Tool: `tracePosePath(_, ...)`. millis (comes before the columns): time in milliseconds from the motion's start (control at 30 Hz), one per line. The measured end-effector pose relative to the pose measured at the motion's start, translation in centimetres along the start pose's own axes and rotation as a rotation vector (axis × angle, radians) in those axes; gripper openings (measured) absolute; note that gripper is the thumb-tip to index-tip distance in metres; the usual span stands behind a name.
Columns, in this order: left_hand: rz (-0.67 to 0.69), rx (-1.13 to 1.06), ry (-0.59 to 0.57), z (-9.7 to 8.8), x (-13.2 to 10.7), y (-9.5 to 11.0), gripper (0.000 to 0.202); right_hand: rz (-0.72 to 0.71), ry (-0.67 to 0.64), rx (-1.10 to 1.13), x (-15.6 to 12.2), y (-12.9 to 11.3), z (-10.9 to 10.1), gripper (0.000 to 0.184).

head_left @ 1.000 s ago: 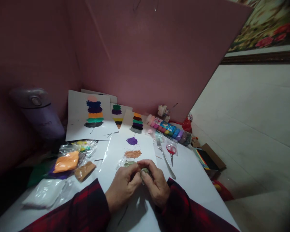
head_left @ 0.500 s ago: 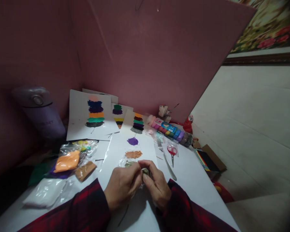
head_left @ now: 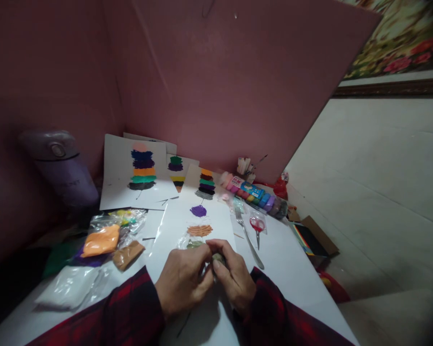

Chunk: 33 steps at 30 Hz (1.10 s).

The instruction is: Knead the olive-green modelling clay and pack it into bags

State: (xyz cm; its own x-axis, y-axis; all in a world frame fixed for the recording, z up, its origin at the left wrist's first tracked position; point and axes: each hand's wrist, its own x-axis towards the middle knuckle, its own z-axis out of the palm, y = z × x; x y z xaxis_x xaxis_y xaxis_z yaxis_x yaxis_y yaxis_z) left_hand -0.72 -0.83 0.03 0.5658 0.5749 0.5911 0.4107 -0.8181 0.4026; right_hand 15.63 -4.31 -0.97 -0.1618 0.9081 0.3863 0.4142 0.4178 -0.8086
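Note:
My right hand point(head_left: 234, 276) is closed, with a small lump of olive-green modelling clay point(head_left: 219, 258) between thumb and forefinger. My left hand point(head_left: 184, 276) is closed right beside it, its fingertips meeting the right hand's. More green clay point(head_left: 194, 244) in clear plastic shows just past my left knuckles; my own fingers hide how it is gripped. Under both hands lies a white sheet point(head_left: 169, 228) bearing a textured orange-brown clay strip point(head_left: 199, 230) and a purple clay patch point(head_left: 198, 211). A thin dark line runs on the sheet below my left hand.
On the left are orange clay point(head_left: 101, 240), a brown packet point(head_left: 128, 255), a white packet point(head_left: 67, 288) and a purple bottle point(head_left: 61, 168). A fork point(head_left: 248, 238), red scissors point(head_left: 257, 228) and a pack of coloured clay point(head_left: 254, 192) lie right. Striped clay pictures point(head_left: 142, 168) lean at the back.
Both hands stay in nearly the same place. My fingers have shifted slightly, and the clay lump at my right fingertips shows more clearly.

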Motion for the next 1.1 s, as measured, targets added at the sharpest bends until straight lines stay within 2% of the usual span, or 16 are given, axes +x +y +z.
tracePosePath(167, 0.011, 0.144, 0.073, 0.46, 0.15, -0.12, 0.018, -0.036, 0.003, -0.012, 0.03, -0.61, -0.01, 0.031)
tracePosePath(367, 0.101, 0.229, 0.108, 0.76, 0.14, -0.21, 0.03, -0.069, 0.021, -0.037, -0.11, -0.61, -0.05, 0.033)
tracePosePath(633, 0.074, 0.213, 0.077, 0.7, 0.19, -0.1, 0.03, -0.058, 0.04, -0.039, -0.41, -0.09, -0.05, 0.032)
tracePosePath(767, 0.086, 0.155, 0.06, 0.35, 0.14, 0.07, 0.023, -0.069, 0.056, -0.051, -0.53, 0.03, 0.08, 0.032)
tracePosePath(900, 0.074, 0.142, 0.097, 0.19, 0.23, 0.32, 0.016, -0.06, 0.015, -0.031, -0.38, -0.32, 0.08, 0.032)
tracePosePath(1100, 0.129, 0.192, 0.154, 0.69, 0.27, 0.11, 0.025, -0.042, 0.021, -0.034, -0.28, -0.43, -0.02, 0.031)
